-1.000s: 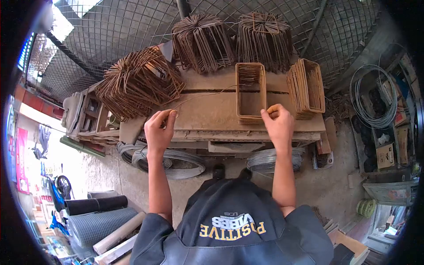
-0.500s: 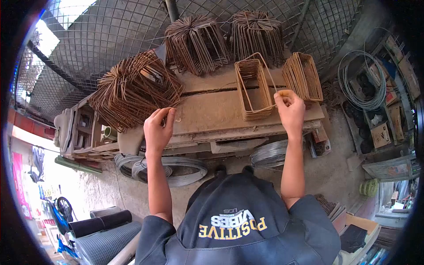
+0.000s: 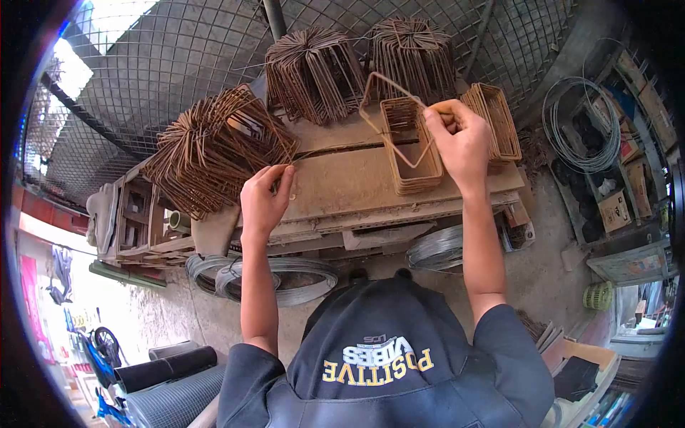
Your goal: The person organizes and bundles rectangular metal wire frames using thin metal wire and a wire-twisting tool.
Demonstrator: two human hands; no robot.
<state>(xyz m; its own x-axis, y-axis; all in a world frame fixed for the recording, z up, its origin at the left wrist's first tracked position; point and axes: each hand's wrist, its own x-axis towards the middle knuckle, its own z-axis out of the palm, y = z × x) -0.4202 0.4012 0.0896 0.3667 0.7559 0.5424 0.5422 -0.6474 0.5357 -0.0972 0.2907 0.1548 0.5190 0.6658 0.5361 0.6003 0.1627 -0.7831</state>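
A long brown wooden desk (image 3: pixel 335 182) carries everything. A big rusty bundle of bent metal rods (image 3: pixel 214 146) sits at its left end. A neat stack of tan metal rectangles (image 3: pixel 417 187) lies by the front edge, toward the right corner. Over that stack, one thin rusty metal rectangle (image 3: pixel 398 88) tilts, pinched in the right hand (image 3: pixel 460 135). The left hand (image 3: pixel 266 196) curls above the front edge; I can't tell if it's gripping anything.

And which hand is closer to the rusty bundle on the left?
Left. The left hand is just beside the rusty bundle; the right hand is farther right, holding a wire frame.
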